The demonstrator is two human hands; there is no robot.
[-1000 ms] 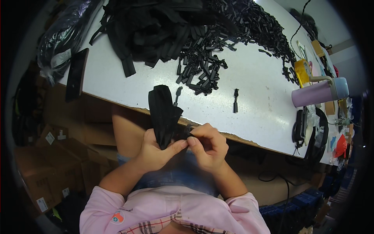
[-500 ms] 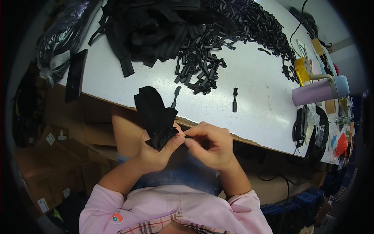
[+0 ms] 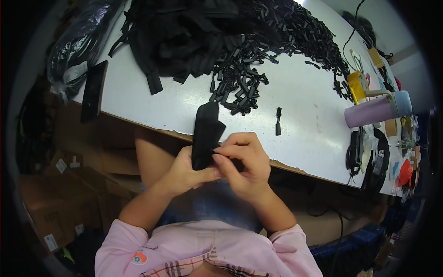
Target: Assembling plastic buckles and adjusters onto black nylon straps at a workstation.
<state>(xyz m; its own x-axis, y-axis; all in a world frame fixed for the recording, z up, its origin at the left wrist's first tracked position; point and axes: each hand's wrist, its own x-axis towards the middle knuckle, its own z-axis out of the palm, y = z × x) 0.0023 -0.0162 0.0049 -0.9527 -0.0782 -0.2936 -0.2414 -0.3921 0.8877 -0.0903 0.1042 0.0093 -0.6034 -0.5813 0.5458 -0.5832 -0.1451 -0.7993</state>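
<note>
My left hand (image 3: 187, 171) grips the lower end of a black fabric strap (image 3: 206, 131) that stands up in front of the table edge. My right hand (image 3: 243, 161) pinches the same strap from the right, fingertips meeting my left thumb. Whether a small part sits between my fingers is hidden. A single black clip (image 3: 278, 121) lies alone on the white table (image 3: 304, 134) just beyond my hands.
A big heap of black straps (image 3: 184, 32) and a spread of small black clips (image 3: 240, 85) cover the far table. A lilac bottle (image 3: 376, 111) lies at right beside a yellow tape holder (image 3: 356, 86). A dark phone (image 3: 93, 90) rests at left. Cardboard boxes (image 3: 50, 203) stand below.
The strap, spread wide half a second ago, now stands narrow and upright. My hands have drawn closer together over its lower end.
</note>
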